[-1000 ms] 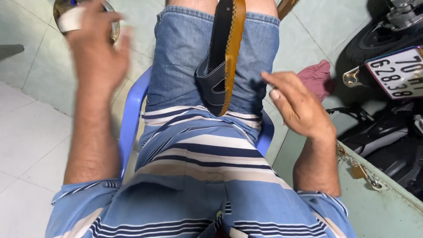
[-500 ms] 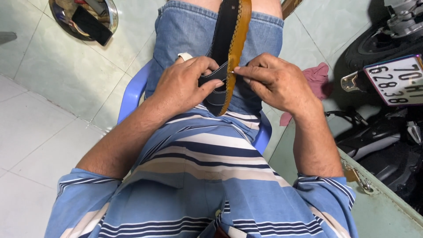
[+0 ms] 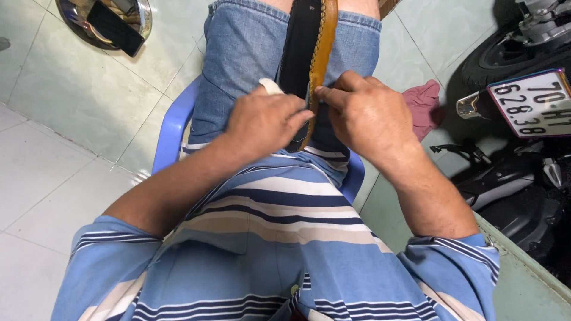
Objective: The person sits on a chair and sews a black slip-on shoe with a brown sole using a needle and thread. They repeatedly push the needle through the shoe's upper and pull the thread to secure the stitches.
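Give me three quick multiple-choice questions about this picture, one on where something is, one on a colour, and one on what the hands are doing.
1. Where does the pink cloth lie?
A. On the floor beside the motorbike
B. Inside the metal bowl
C. Over the person's shoulder

2. What colour is the plastic chair?
A. Red
B. Blue
C. White

3. What are the left hand and right hand doing?
A. Both resting flat on the floor
B. One raised in the air, one on the chair
C. Both pinching the leather strap on the lap

Answers:
1 A, the cloth lies on the green tiles just left of the rear wheel.
2 B, blue chair edges show on both sides of the denim shorts.
3 C, the fingertips of both hands meet on the strap's tan edge.
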